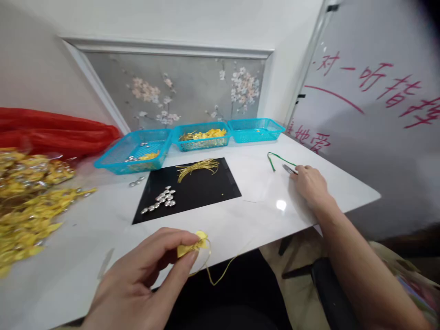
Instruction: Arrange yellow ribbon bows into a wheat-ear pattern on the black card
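Between the thumb and index finger of my left hand [147,275] is a small yellow ribbon piece [185,250], with a thin gold cord [223,275] trailing from it to the right, over the table's front edge. My right hand [309,183] rests on the table at the right, fingers closed round small scissors [288,169] whose silvery end shows. A green cord [271,160] lies bent beside them. On a black mat [195,195] in the middle lie a bunch of gold cords [199,167] and several silver beads [165,196].
Three blue baskets [256,136] line the back of the white table [261,220], two holding yellow pieces. A heap of yellow pieces with silver beads [30,220] and red cloth [62,133] fill the left. A whiteboard [371,137] stands at the right.
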The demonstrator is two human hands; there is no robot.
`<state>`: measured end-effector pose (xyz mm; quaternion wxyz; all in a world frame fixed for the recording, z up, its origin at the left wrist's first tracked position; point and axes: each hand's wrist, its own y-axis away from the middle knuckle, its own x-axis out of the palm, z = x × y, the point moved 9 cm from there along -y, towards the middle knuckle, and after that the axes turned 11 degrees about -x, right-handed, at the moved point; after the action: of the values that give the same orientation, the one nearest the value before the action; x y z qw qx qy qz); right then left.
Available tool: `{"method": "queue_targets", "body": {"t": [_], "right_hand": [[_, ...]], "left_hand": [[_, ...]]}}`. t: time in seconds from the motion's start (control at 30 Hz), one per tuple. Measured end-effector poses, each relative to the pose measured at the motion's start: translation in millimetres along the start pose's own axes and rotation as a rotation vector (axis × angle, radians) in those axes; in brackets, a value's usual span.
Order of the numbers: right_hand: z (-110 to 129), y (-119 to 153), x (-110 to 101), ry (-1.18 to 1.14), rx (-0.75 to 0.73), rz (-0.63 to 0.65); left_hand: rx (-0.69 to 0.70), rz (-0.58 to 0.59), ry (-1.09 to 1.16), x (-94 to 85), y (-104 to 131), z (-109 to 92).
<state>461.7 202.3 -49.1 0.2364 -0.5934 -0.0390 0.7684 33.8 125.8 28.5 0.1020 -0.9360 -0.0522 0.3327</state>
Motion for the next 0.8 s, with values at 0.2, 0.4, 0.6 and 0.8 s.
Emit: {"method": "queue_targets", "body": {"t": [0.2,0.4,0.6,0.8], "right_hand": [[23,23,-3,-0.115,-0.051,0.034],[134,110,-23,-0.877,-0.339,0.146],[225,168,-63,-0.893,-0.79,0.041],[236,169,-64,-0.55,-0.921,-0.167]], "left_hand": [[-0.038,0.071,0.032,1.3,5,5],[-0.004,0.094,0.069,2.4,7,6],[-0.086,0.083,0.107,-4.8,12,17],[-0.16,0.089,0.15,-11.1,9,23]]}}
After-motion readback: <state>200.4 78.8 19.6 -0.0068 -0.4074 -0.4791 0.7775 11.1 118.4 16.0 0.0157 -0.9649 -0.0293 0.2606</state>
